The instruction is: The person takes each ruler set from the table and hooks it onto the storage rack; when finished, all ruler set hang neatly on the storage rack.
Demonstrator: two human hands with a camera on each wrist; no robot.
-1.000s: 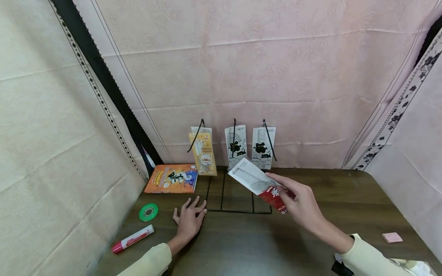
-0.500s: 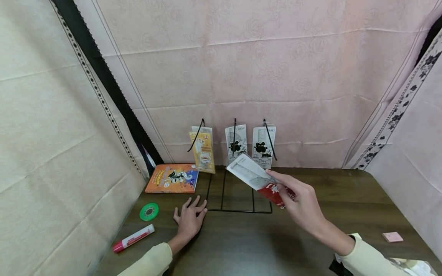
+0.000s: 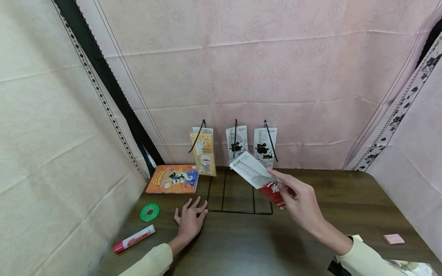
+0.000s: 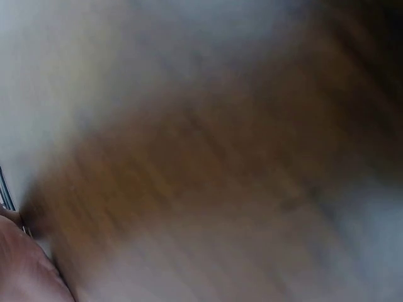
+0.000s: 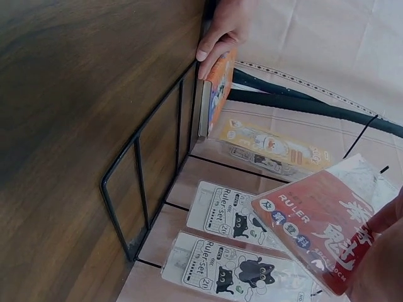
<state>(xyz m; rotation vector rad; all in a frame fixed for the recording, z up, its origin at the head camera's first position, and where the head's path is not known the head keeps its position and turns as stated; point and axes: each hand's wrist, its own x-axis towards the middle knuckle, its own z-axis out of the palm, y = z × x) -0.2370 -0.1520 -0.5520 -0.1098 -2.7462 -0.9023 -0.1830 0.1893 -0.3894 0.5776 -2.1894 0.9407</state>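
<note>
My right hand point(image 3: 302, 201) pinches a red and white ruler set packet point(image 3: 252, 168) between thumb and fingers. The packet is tilted, in front of the hooks of a black wire display rack point(image 3: 238, 211). In the right wrist view the packet's red face point(image 5: 315, 229) reads "RULER". My left hand point(image 3: 190, 218) lies with spread fingers at the rack's front left corner, fingertips touching the base wire. From the rack hang a yellow packet point(image 3: 204, 155) at left, and white ruler set packets with black cats in the middle point(image 3: 236, 138) and at right point(image 3: 265, 143). The left wrist view is mostly blurred.
An orange book point(image 3: 172, 179) lies left of the rack. Nearer are a green tape roll point(image 3: 149, 212) and a glue stick point(image 3: 134, 239). A pink square block point(image 3: 393, 239) lies far right. Cloth hangs behind and on both sides of the wooden table point(image 3: 241, 245).
The packet in my right hand has risen slightly towards the rack's hooks. My left hand stays at the rack's corner.
</note>
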